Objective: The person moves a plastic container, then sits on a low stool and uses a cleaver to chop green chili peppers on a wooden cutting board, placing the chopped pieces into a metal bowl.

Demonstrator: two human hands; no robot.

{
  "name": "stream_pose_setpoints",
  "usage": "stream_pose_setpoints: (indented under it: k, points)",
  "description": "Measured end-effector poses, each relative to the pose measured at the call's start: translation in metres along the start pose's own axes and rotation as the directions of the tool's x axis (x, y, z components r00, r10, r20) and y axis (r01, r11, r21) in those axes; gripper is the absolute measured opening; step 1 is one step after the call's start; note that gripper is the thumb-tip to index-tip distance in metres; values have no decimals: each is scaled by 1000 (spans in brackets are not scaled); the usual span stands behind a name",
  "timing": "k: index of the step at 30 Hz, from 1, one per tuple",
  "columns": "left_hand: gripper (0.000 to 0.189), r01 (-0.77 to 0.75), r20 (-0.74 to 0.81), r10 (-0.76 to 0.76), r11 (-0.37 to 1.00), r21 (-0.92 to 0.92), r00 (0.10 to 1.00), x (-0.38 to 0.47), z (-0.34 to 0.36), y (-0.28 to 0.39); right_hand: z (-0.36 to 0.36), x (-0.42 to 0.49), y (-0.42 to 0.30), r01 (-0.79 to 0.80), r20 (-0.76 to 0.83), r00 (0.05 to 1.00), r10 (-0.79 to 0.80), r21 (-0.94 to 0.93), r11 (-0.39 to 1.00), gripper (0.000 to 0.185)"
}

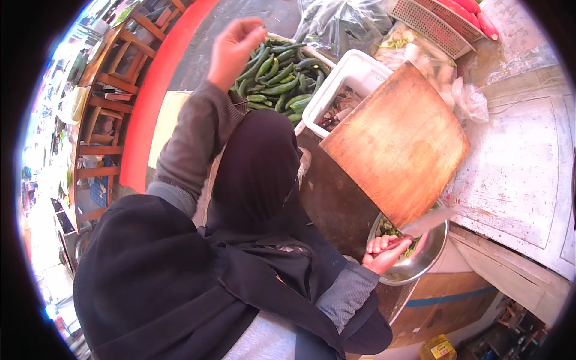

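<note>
My left hand [236, 47] is raised at the upper left beside a basket of long green cucumbers or peppers [288, 76]. Its fingers are curled, and I cannot tell whether they pinch something small. At the lower right my right hand [387, 252] grips the reddish handle of a knife [427, 222], whose broad blade points right over a steel bowl [438, 256] with cut green pieces [388, 228]. A wooden cutting board [400, 144] lies before me. Its upper corner overlaps a white plastic tub [317, 112] holding scraps, and its lower corner reaches over the bowl.
Clear plastic bags [346, 22] lie beyond the basket, with bagged pale vegetables [432, 63] farther right. A plastic basket [436, 22] with red-skinned vegetables [463, 11] is at the top right. White wooden panels [513, 180] are on the right; a cardboard box [441, 306] is below.
</note>
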State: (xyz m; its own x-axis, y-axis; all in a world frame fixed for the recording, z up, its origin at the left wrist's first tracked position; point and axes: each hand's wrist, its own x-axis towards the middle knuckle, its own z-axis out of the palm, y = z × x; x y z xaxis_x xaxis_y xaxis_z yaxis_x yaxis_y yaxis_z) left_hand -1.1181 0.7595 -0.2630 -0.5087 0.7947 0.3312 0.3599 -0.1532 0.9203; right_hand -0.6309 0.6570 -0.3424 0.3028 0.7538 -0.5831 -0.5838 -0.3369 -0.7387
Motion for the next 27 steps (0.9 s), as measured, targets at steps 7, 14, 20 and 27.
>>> stream_pose_setpoints:
  k: [7, 14, 20, 27]
  points:
    - [56, -226, 431, -312, 523, 822, 847, -53, 59, -240, 15, 0, 34, -73, 20, 996, 88, -389, 918, 44]
    - [44, -272, 355, -338, 269, 924, 872, -27, 78, -261, 2, 3, 27, -90, 95, 988, 124, -301, 949, 34]
    - [42, -249, 305, 4, 591, 767, 952, 12, 79, -200, -3, 6, 24, -95, 146, 981, 130, -225, 970, 33]
    - [33, -788, 911, 330, 616, -10, 246, -19, 227, 44, -9, 4, 29, -35, 109, 993, 46, -100, 994, 25]
